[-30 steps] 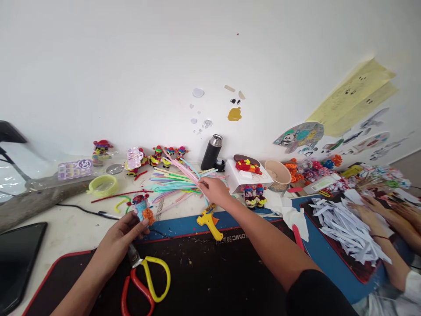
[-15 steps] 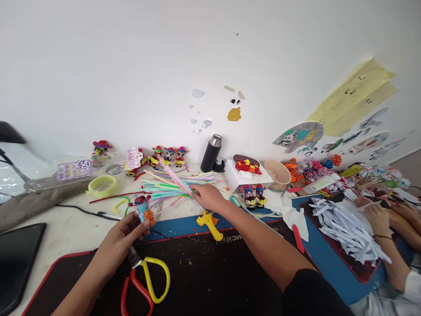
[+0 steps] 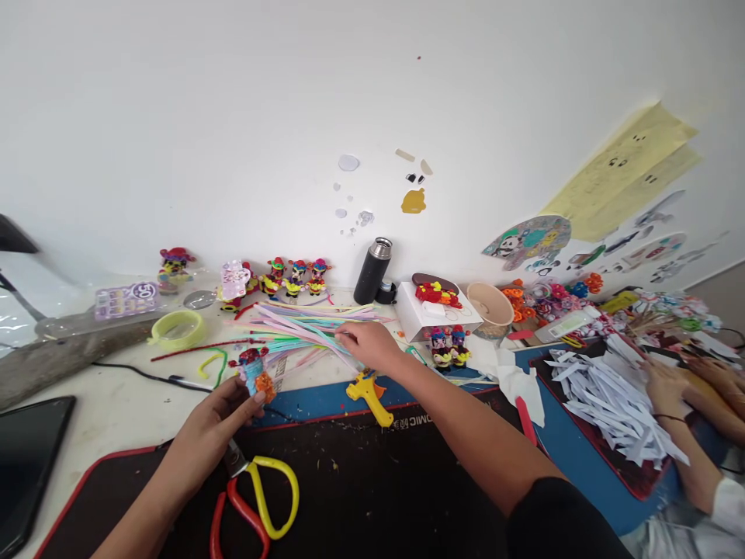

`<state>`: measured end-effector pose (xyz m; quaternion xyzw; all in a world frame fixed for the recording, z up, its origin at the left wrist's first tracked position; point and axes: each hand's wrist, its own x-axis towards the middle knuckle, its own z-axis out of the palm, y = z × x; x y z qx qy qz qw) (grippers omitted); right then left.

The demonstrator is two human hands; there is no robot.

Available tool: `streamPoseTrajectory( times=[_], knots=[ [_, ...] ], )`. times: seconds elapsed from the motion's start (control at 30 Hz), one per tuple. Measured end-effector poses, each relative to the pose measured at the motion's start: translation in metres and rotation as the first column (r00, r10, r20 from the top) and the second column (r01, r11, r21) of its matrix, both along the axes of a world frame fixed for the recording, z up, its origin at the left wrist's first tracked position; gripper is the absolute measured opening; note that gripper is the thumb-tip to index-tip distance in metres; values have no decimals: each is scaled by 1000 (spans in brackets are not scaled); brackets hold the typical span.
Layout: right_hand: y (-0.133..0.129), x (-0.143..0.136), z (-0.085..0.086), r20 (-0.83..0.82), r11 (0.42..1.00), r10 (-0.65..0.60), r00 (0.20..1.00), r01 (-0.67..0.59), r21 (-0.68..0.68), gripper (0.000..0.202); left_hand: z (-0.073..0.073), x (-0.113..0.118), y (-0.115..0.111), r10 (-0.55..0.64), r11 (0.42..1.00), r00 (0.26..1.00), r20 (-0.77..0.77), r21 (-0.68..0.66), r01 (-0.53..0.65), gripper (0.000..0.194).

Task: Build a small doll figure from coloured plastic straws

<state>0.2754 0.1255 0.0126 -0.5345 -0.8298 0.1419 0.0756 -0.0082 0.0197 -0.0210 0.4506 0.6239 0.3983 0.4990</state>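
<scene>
My left hand (image 3: 224,415) is closed around a small pipe-cleaner figure (image 3: 256,374) with a red top, a light blue body and an orange part. My right hand (image 3: 364,343) reaches over the pile of pastel pipe cleaners (image 3: 303,328), its fingers pinched at the pile's right end; what lies between the fingertips is too small to make out. Below that hand lies a yellow glue gun (image 3: 371,397). Scissors (image 3: 256,497) with one red and one yellow handle rest on the black mat beside my left wrist.
Finished figures (image 3: 298,278) stand along the wall near a black flask (image 3: 373,272). A white box (image 3: 436,314) and round container (image 3: 490,304) sit right of it. At far right, another person's hands touch white paper strips (image 3: 617,411). Green tape (image 3: 178,331) lies left.
My right hand has shifted slightly. The raised pink pipe cleaners now lie flatter across the pile. My left hand still holds the figure in place.
</scene>
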Motion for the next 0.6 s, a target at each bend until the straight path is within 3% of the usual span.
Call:
streamPoseTrajectory(
  times=[0.1, 0.23, 0.6],
  knots=[
    [18, 1, 4, 19, 994, -105, 994, 104, 41, 31, 1, 0, -1, -7, 1000, 1000, 14, -3, 7, 65],
    [40, 2, 3, 46, 988, -145, 988, 142, 61, 34, 1, 0, -1, -29, 1000, 1000, 0, 10, 29, 62],
    [52, -18, -12, 141, 998, -58, 988, 60, -13, 18, -5, 0, 0, -71, 996, 997, 29, 51, 69, 58]
  ],
)
